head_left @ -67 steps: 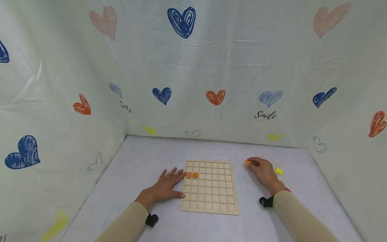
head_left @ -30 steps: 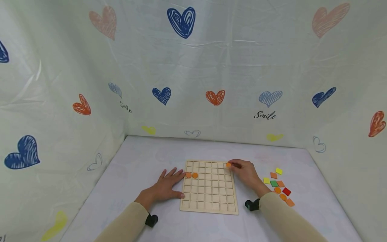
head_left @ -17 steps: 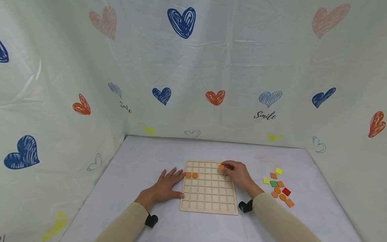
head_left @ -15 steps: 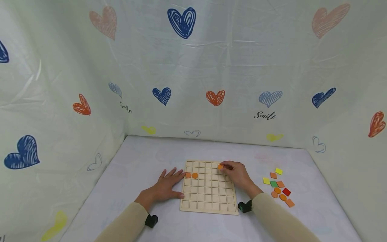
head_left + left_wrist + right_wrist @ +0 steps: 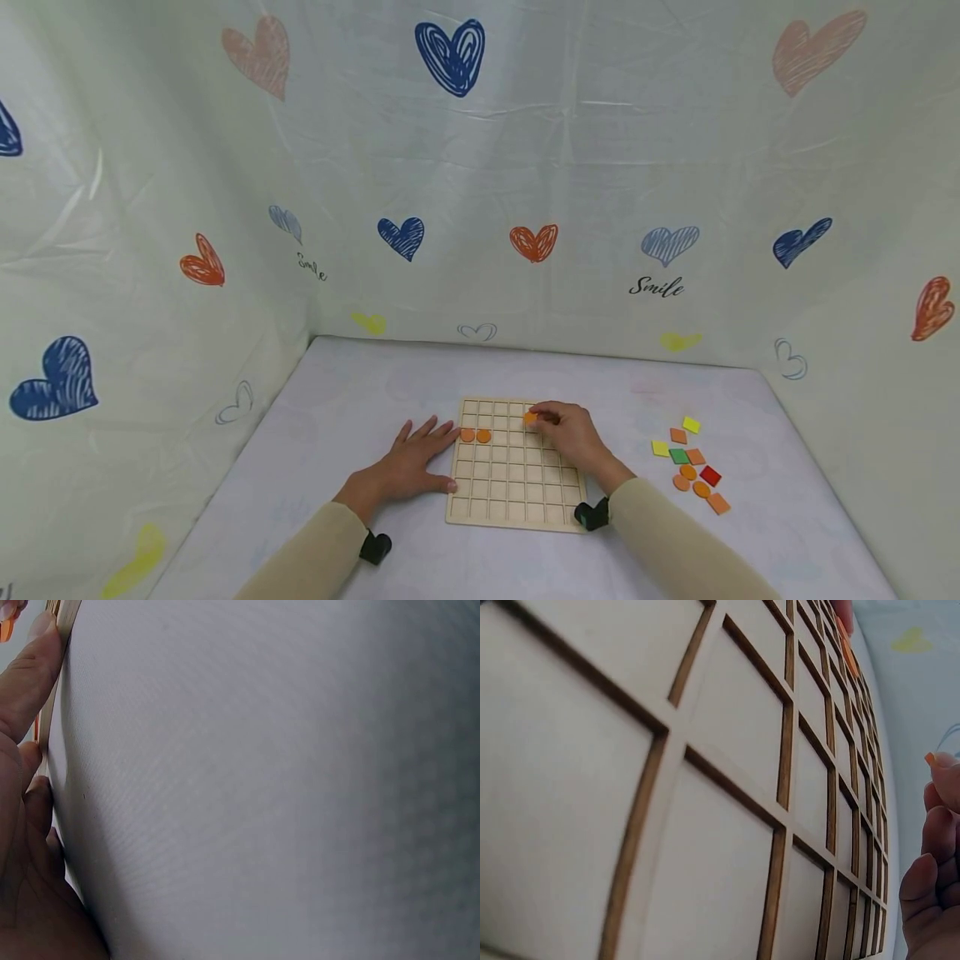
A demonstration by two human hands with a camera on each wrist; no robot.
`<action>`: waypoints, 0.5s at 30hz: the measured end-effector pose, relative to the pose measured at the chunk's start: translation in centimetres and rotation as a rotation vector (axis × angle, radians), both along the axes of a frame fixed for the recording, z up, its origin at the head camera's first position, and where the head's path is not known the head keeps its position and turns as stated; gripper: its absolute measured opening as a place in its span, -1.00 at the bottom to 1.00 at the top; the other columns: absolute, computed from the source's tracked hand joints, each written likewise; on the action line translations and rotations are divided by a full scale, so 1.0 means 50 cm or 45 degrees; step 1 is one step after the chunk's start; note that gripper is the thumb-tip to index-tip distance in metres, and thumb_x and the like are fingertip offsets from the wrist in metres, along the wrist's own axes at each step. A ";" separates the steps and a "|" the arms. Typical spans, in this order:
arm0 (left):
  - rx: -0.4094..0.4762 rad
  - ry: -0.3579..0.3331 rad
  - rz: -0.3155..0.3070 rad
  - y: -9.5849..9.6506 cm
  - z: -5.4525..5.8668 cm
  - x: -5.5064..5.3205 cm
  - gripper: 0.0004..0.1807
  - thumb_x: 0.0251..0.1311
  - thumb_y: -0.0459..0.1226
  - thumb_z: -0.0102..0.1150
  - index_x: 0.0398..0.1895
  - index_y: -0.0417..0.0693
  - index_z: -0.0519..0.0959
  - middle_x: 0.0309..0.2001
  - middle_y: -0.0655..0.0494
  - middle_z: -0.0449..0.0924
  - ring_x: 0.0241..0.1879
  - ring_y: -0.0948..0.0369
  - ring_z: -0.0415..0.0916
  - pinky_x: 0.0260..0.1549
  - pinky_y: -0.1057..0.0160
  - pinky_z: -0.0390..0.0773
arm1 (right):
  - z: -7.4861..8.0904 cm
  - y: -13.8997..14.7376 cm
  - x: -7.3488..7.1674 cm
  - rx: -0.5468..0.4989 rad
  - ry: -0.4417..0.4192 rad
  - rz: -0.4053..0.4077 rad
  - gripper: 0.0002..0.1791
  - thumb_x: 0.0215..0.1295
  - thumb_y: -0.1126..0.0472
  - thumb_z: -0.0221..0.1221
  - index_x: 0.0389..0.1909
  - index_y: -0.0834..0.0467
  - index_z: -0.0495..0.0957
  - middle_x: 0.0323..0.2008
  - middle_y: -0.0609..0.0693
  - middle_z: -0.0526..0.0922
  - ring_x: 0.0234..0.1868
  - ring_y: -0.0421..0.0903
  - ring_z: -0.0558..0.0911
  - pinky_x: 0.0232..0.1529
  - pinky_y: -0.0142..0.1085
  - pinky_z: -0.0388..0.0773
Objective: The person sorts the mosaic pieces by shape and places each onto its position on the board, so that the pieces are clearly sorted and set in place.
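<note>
A wooden grid board [image 5: 517,483] lies flat on the table, with two orange discs, one of them this disc [image 5: 484,436], side by side in cells near its left edge. My left hand [image 5: 411,461] is spread at that edge, its fingertips and thumb touching the rim. Over the upper right part of the board, my right hand [image 5: 572,433] pinches another orange disc [image 5: 530,417] between thumb and fingers. In the right wrist view a thin edge of the held disc [image 5: 930,759] shows at the fingertips, apart from the board.
Right of the board lies a loose group of pieces: yellow squares [image 5: 692,425], a green square [image 5: 678,456], a red square [image 5: 711,475], orange squares [image 5: 718,503] and round orange pieces [image 5: 701,489]. A heart-printed curtain [image 5: 480,167] encloses the table's back and sides.
My right hand has carried the orange disc leftward from beside the loose pieces to above the board. The left hand has stayed in place.
</note>
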State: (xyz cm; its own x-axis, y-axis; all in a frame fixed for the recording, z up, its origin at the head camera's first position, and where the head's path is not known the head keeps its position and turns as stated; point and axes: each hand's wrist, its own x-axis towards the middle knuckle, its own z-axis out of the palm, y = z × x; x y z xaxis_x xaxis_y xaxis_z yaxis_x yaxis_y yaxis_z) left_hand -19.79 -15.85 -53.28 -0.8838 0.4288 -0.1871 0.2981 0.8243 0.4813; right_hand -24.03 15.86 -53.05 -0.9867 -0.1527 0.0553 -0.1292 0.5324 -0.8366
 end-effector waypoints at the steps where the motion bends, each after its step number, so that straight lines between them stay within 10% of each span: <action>1: -0.001 0.001 0.001 0.000 0.000 0.000 0.06 0.17 0.24 0.43 0.68 0.16 0.22 0.68 0.13 0.12 0.72 -0.04 -0.17 0.65 -0.27 -0.32 | 0.001 -0.003 0.001 0.003 0.005 0.003 -0.78 0.36 0.27 0.40 0.00 0.07 0.79 -0.23 -0.11 0.77 -0.24 -0.18 0.64 -0.26 -0.38 0.61; 15: -0.016 -0.002 0.004 0.001 -0.003 -0.001 0.07 0.17 0.26 0.42 0.68 0.15 0.21 0.69 0.14 0.11 0.72 -0.03 -0.18 0.66 -0.25 -0.34 | -0.003 -0.036 0.008 -0.015 -0.006 0.066 -0.78 0.38 0.25 0.39 0.01 0.04 0.78 -0.23 -0.15 0.77 -0.24 -0.20 0.63 -0.21 -0.36 0.61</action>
State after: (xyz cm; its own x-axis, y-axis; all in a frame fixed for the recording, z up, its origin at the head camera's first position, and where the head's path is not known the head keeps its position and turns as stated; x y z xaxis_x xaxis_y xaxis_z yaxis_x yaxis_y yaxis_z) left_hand -19.82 -15.78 -53.42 -0.8849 0.4234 -0.1940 0.2943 0.8312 0.4717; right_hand -23.62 14.03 -53.20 -0.9778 -0.2027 0.0530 -0.1525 0.5150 -0.8435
